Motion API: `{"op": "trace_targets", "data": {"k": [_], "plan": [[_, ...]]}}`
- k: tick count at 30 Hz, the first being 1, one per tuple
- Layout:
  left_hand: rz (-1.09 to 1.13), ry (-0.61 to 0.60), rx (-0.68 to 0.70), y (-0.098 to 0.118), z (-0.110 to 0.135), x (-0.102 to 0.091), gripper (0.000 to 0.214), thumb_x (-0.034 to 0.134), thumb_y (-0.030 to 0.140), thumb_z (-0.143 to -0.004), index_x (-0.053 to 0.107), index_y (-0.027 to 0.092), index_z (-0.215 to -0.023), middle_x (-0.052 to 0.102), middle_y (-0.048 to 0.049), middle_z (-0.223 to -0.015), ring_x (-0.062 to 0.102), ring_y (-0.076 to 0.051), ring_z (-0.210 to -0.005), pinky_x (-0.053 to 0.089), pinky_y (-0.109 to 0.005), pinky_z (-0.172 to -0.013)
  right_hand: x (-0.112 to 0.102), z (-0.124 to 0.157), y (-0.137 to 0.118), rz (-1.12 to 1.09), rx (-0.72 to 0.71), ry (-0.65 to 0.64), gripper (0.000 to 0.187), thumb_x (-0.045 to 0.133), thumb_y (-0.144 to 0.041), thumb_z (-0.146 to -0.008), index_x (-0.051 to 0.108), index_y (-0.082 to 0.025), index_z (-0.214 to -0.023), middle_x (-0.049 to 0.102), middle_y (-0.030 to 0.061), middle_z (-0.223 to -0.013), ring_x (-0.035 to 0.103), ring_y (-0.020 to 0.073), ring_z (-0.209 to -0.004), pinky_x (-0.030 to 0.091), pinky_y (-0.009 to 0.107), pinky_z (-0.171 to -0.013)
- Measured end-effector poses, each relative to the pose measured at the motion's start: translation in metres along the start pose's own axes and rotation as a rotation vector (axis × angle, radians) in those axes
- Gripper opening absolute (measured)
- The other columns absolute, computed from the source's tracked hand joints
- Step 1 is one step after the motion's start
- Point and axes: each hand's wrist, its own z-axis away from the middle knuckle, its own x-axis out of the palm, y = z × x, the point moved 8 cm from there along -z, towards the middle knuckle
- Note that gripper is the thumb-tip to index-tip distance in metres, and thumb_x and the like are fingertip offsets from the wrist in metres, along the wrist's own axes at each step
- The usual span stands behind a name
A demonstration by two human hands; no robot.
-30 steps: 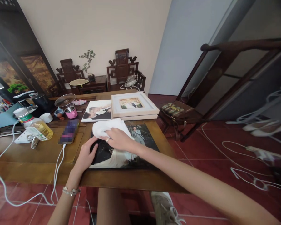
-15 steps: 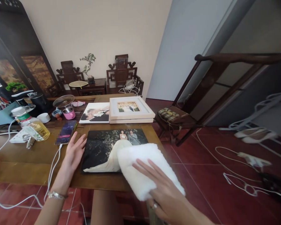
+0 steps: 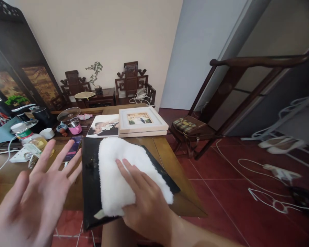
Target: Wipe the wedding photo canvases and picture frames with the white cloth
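Observation:
My right hand (image 3: 146, 206) lies on a fluffy white cloth (image 3: 115, 171), fingers stretched over it, pressing it onto a dark photo print (image 3: 90, 178); the thumb is hidden. The print sits skewed, its near edge hanging past the front edge of the wooden table (image 3: 170, 161). The cloth covers most of the picture. My left hand (image 3: 33, 192) is raised close to the camera at the left, palm out, fingers spread, holding nothing and touching nothing.
Behind the print lie a white framed photo (image 3: 141, 120) and another print (image 3: 104, 125). A phone (image 3: 73, 145), an oil bottle (image 3: 28, 137) and a pink cup (image 3: 74, 127) crowd the left. A wooden chair (image 3: 193, 125) stands right; cables (image 3: 273, 202) trail on the red floor.
My right hand carried the cloth from the print's far end to its near corner, then back onto the middle. The print turned and slid toward me. My left hand left it and rose.

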Motion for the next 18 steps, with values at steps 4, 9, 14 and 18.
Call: {"op": "trace_targets", "data": {"k": [4, 9, 14, 18], "plan": [[-0.07, -0.096, 0.081, -0.012, -0.003, 0.01, 0.056, 0.038, 0.059, -0.086, 0.043, 0.035, -0.137, 0.049, -0.0011, -0.141, 0.038, -0.036, -0.134, 0.042, -0.058, -0.102, -0.043, 0.003, 0.017, 0.01, 0.033, 0.193, 0.037, 0.049, -0.024, -0.073, 0.067, -0.019, -0.105, 0.069, 0.0111, -0.112, 0.063, 0.0286, -0.106, 0.056, 0.04, -0.086], [-0.241, 0.073, 0.02, -0.107, -0.003, -0.008, 0.061, 0.056, 0.04, -0.083, 0.034, 0.029, -0.139, 0.046, -0.0083, -0.144, 0.037, -0.029, -0.136, 0.04, -0.048, -0.107, -0.099, 0.018, 0.081, -0.158, 0.451, 0.772, 0.016, 0.073, -0.032, -0.067, 0.062, -0.021, -0.064, 0.065, 0.0019, -0.059, 0.067, 0.0237, -0.065, 0.059, 0.039, -0.065], [-0.004, 0.103, -0.381, -0.191, 0.042, 0.01, 0.063, 0.059, 0.046, -0.083, 0.038, 0.024, -0.138, 0.051, -0.0129, -0.139, 0.049, -0.031, -0.128, 0.048, -0.04, -0.099, -0.068, 0.039, 0.145, -0.814, 0.865, 1.034, 0.035, 0.07, -0.032, -0.071, 0.063, -0.016, -0.102, 0.069, 0.009, -0.101, 0.067, 0.0253, -0.095, 0.057, 0.04, -0.084], [0.099, 0.26, -0.48, -0.191, 0.054, 0.006, 0.066, 0.063, 0.051, -0.079, 0.044, 0.023, -0.134, 0.06, -0.0126, -0.129, 0.062, -0.031, -0.111, 0.056, -0.036, -0.083, -0.028, 0.058, 0.166, -1.009, 1.034, 0.85, 0.034, 0.061, -0.038, -0.077, 0.061, -0.016, -0.102, 0.07, 0.0088, -0.1, 0.067, 0.0276, -0.097, 0.059, 0.044, -0.08]]}}
